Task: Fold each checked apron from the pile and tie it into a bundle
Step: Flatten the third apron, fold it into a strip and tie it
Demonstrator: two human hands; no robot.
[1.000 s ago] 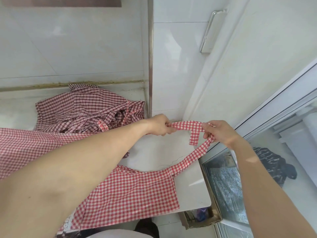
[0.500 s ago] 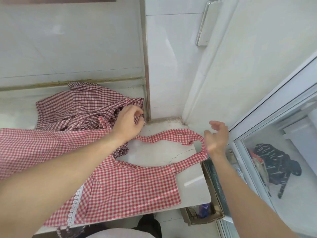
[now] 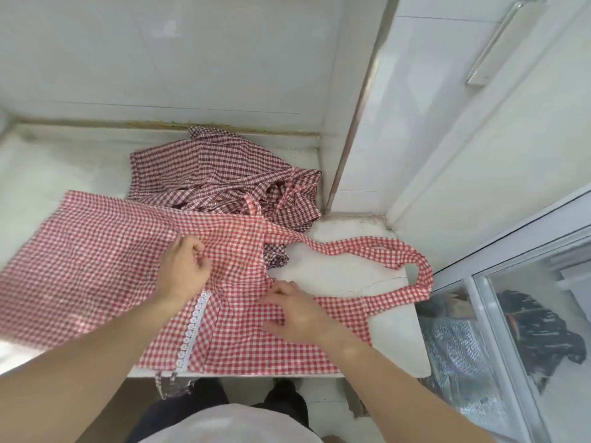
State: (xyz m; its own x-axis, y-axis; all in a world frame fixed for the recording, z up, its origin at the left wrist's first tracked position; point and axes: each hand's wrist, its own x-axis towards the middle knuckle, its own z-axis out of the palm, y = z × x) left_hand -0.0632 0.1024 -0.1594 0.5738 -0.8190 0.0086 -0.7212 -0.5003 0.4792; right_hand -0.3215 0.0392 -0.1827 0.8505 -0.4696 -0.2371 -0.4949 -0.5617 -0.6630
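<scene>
Red checked apron [image 3: 96, 266]: spread across the front of the white worktop [image 3: 345, 270], neck strap [image 3: 383, 251] looped toward the right edge, lace trim [image 3: 193, 327] near the front edge. Left hand [image 3: 184, 271] grips a fold of its cloth with curled fingers; right hand [image 3: 295, 310] rests on the bib, fingers bent, grip uncertain. Pile of darker checked aprons [image 3: 224, 174]: heaped at the back corner, against the tiled wall [image 3: 192, 59].
</scene>
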